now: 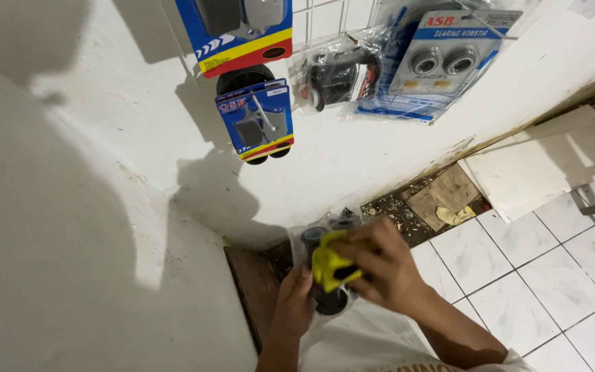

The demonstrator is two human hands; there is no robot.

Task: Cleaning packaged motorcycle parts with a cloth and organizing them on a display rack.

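My left hand (293, 303) holds a clear plastic packet (325, 234) of dark round parts from below, low against the white wall. My right hand (380, 265) presses a crumpled yellow cloth (330, 265) onto the front of that packet. Part of the packet is hidden behind the cloth and my fingers.
On a wire rack on the wall hang blue carded packs (257, 120), a clear bag with a black part (339, 76) and a blue pack with two round bearings (442, 58). Loose white tiles (538, 165) lean at the right above broken dark floor (408, 210). White floor tiles (518, 275) lie below.
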